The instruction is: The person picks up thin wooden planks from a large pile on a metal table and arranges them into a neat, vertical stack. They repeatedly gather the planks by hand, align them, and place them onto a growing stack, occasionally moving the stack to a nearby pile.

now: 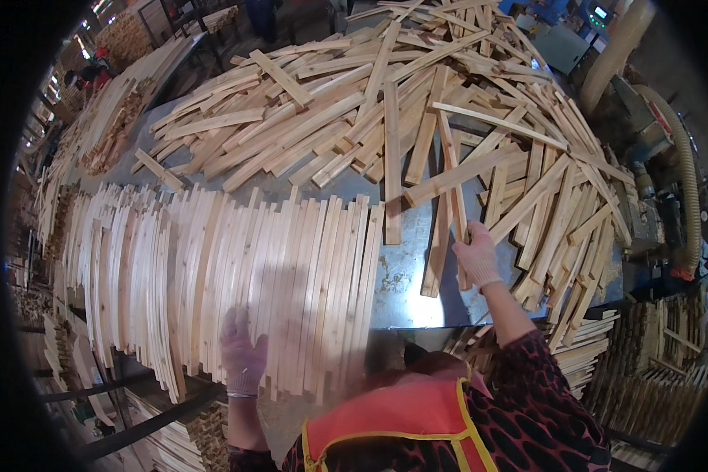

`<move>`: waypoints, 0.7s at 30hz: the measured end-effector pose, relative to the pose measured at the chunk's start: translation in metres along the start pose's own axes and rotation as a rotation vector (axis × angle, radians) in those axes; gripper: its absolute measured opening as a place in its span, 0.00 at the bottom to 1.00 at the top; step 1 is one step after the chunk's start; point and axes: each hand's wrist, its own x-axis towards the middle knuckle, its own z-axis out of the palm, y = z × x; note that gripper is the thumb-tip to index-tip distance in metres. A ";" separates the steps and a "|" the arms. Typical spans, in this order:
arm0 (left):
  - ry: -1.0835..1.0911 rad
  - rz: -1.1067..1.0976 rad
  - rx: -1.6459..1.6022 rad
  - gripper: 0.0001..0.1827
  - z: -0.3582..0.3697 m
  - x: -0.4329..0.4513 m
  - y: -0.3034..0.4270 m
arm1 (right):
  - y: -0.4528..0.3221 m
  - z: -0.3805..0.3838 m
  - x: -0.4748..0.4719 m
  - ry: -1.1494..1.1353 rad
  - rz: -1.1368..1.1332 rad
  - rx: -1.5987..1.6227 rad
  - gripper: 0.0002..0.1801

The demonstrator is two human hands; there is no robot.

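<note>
My right hand [478, 255], in a pale knitted glove, grips a narrow wooden strip [459, 213] near its lower end. The strip's upper part runs into the loose heap of wooden strips [330, 112], under a wider board [457, 175] lying across it. My left hand [244, 354], gloved too, is over the near end of a row of wooden strips [283, 248] laid side by side. Its thumb stands apart from the fingers and it holds nothing; whether it presses on the wood I cannot tell. Beside my right hand another strip [435, 253] lies on the metal tabletop [402, 283].
Stacked wooden strips [584, 354] stand below the table at right. A ribbed hose [687, 177] and machinery [643, 124] flank the right side. More long strips [135, 82] lie on the far left, where a person [94, 76] is partly visible. A dark bar [153, 422] crosses the lower left.
</note>
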 end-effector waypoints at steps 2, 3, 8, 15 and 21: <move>0.060 0.155 -0.017 0.42 -0.014 0.012 0.042 | 0.010 -0.013 -0.020 -0.074 -0.066 0.092 0.26; 0.095 0.215 -0.021 0.41 -0.020 0.014 0.060 | 0.005 -0.018 -0.032 -0.191 -0.065 0.151 0.27; 0.395 0.518 0.055 0.37 -0.050 0.033 0.160 | -0.034 -0.038 -0.080 -0.511 -0.451 0.381 0.27; -0.112 0.323 0.132 0.14 -0.080 0.057 0.146 | -0.116 -0.018 0.003 -0.716 -1.077 -0.034 0.30; -0.479 -0.421 -0.616 0.20 -0.009 0.054 0.040 | -0.036 -0.029 0.096 -0.484 -0.667 -0.767 0.40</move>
